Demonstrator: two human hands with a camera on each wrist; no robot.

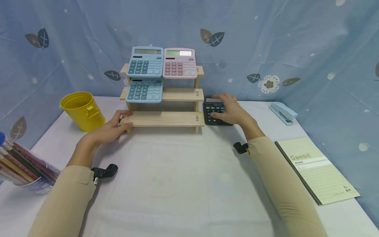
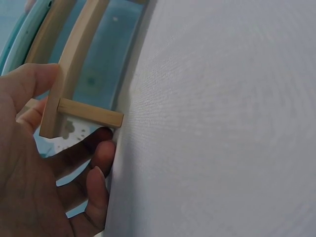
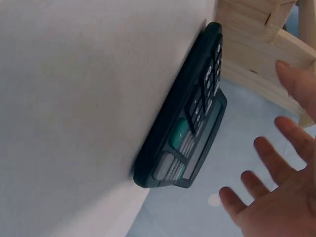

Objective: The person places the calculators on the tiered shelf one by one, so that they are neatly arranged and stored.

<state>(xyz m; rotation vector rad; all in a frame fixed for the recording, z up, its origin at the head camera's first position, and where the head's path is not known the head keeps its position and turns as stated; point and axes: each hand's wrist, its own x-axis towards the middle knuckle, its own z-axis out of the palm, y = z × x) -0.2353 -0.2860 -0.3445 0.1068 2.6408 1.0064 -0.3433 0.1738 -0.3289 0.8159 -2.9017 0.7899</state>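
My left hand (image 1: 107, 131) pinches the left end of the bottom board of a three-tier wooden stand (image 1: 165, 119); in the left wrist view the thumb lies on the board (image 2: 66, 81), the other fingers curled around its end. My right hand (image 1: 232, 111) hovers over a black calculator (image 1: 209, 108) lying right of the stand. In the right wrist view its fingers are spread, apart from the calculator (image 3: 173, 126). A blue calculator (image 1: 145, 64) and a pink calculator (image 1: 179, 65) lean side by side on the top tier. Another blue calculator (image 1: 144, 92) stands at the middle tier's left.
To the left stand a yellow bucket (image 1: 84, 113) and a clear cup of pencils (image 1: 28, 166). A light blue stapler (image 1: 282, 113) and a Gambit notebook (image 1: 316, 169) lie on the right. A blue patterned curtain (image 1: 171, 23) hangs behind the white-covered table (image 1: 165, 184).
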